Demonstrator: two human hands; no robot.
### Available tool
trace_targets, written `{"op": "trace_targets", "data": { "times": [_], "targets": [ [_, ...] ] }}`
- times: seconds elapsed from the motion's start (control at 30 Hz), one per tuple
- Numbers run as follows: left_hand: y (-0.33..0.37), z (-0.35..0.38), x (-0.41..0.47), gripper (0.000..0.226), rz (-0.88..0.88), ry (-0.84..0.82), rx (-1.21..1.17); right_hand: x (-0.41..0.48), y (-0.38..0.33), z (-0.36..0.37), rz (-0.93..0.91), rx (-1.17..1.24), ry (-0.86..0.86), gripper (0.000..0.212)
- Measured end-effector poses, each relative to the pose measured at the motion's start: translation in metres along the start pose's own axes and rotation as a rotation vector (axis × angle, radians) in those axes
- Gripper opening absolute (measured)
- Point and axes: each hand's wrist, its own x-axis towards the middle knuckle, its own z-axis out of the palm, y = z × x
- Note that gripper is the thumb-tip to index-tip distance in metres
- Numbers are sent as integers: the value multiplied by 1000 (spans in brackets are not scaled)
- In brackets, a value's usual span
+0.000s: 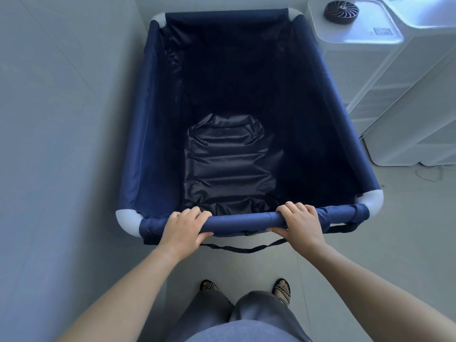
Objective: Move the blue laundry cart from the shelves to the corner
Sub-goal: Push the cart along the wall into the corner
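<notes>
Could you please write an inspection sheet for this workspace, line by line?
Surface: pale floor, bare around the cart.
Job's things: blue laundry cart, empty, close beside the wall on its left.
Clutter: nothing seen in the cart.
Grippers: left hand and right hand both grip the near rail.
Cables: strap hangs loose below the rail; thin cord on the floor by the white unit.
Surroundings: white unit to the right, round dark fan on top.

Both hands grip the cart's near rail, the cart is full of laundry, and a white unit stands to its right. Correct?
Not quite. In the head view the blue laundry cart is empty, only its dark liner showing. The left hand and right hand do grip the near rail, with the white unit on its right.
</notes>
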Motion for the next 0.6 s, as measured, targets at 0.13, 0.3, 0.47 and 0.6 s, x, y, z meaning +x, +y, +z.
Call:
{"op": "trace_targets", "data": {
  "times": [0.13,0.3,0.47,0.6],
  "targets": [
    [-8,-4,6,39,27,-14,-1,6,-4,-1,19,33,20,45],
    [-23,-11,17,39,45,-23,-5,18,-15,0,46,43,11,44],
    [-43,-19,30,41,44,-28,28,37,-29,-2,50,47,25,45],
    [-63,-27,40,42,30,-30,49,54,-45,-2,48,48,33,45]
  ]
}}
